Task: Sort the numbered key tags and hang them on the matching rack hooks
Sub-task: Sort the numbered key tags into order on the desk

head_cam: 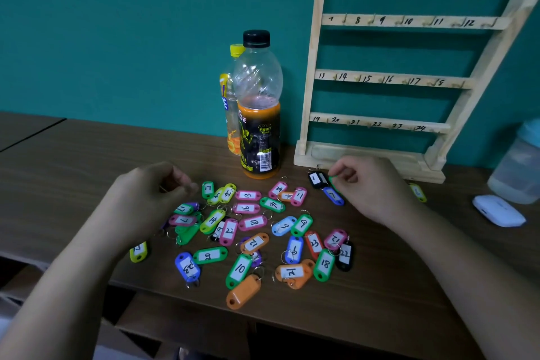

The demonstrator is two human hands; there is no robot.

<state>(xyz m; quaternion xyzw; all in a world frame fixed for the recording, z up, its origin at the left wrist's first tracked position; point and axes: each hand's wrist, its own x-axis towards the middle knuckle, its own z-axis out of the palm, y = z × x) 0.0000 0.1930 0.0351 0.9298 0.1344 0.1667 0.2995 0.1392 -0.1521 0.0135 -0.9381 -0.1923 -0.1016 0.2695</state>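
Fingers (pixel 339 171) of right hand (pixel 377 187) pinch a green tag (pixel 332 179); left hand (pixel 146 193) hovers loosely curled.

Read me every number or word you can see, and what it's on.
"7 8 9 10 11 12": upper rack rail
"13 14 15 16 17 18": middle rack rail
"19 20 21 22 23 24": lower rack rail
"13": pink tag
"10": green tag
"1": black tag
Other tags: numbered too.
Bottle label: too blurred.
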